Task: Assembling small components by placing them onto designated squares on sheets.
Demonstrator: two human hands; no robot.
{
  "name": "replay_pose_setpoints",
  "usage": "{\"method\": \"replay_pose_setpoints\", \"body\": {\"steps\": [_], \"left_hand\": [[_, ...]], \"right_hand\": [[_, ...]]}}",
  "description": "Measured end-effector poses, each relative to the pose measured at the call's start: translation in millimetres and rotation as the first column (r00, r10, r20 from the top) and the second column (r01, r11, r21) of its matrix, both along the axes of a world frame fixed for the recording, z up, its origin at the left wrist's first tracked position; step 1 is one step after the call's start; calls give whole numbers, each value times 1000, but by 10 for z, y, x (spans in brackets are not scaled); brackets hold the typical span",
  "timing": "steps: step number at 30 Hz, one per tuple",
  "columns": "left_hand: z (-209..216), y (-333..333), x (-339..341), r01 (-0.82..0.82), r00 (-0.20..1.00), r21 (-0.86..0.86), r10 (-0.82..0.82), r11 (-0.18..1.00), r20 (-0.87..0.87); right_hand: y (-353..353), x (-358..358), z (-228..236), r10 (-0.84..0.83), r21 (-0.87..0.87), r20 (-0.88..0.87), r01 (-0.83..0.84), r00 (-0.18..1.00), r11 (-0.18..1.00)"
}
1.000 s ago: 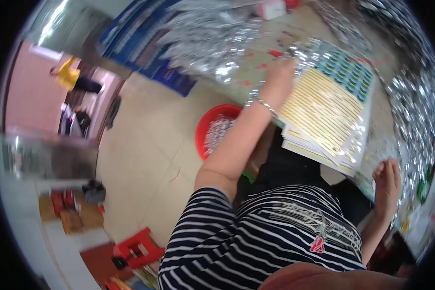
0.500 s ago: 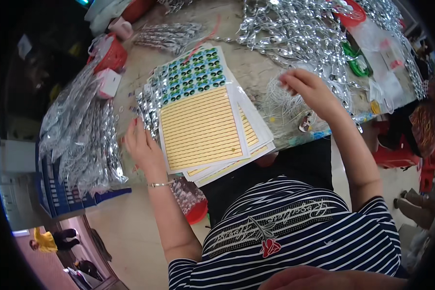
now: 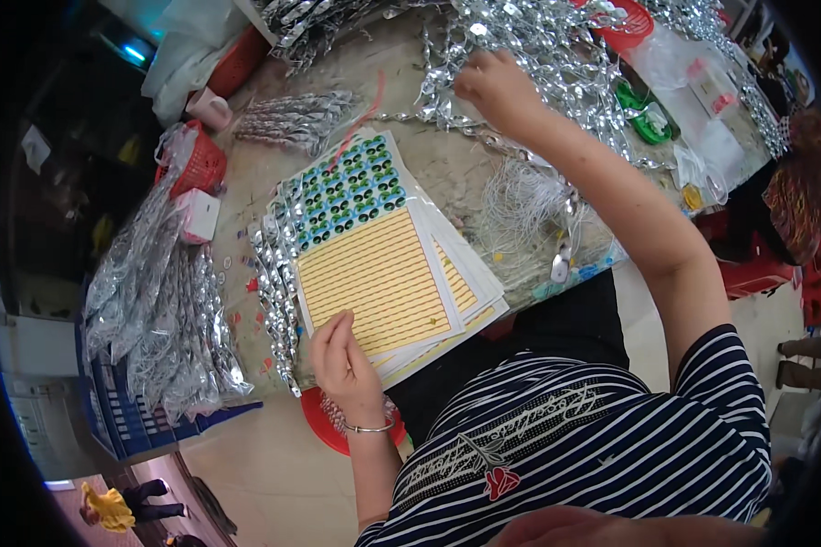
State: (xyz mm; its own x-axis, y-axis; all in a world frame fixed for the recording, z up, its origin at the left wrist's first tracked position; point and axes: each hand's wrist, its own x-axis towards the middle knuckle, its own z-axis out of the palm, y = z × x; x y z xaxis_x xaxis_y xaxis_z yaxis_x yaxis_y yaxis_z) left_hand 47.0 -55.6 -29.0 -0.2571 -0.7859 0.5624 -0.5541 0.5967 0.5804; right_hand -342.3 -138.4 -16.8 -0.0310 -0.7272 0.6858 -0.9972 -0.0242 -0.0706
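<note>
A stack of sticker sheets lies on the table, yellow striped below and rows of green dots at its far end. My left hand, with a thin bangle on the wrist, pinches the top sheet at its near left corner. My right hand reaches far across the table, its fingers curled into a pile of shiny silver strands. One silver strand trails from that hand toward the sheets. A bundle of white threads lies to the right of the sheets.
Silver strand bundles hang over the table's left edge, and another bundle lies further back. A red basket, a small white box, a red basin on the floor, blue crates, and clear bags at far right.
My right hand has moved from beside the sheets out to the silver pile. My left hand has shifted from the sheets' left side to their near corner. The view has turned.
</note>
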Motion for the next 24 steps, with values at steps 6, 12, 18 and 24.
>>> {"method": "replay_pose_setpoints", "body": {"steps": [6, 12, 18, 24], "left_hand": [[12, 10, -141, 51, 997, 59, -48, 997, -56], [197, 35, -399, 223, 881, 90, -161, 971, -444], [516, 128, -731, 678, 594, 201, -366, 707, -716], [543, 75, -629, 583, 798, 530, -311, 616, -516]], "right_hand": [[454, 545, 1569, 232, -399, 127, -164, 965, 902], [1170, 989, 1812, 615, -414, 669, -479, 417, 774], [1244, 1563, 941, 252, -154, 966, -648, 61, 746], [1199, 1591, 448, 170, -36, 974, -643, 147, 765]]}}
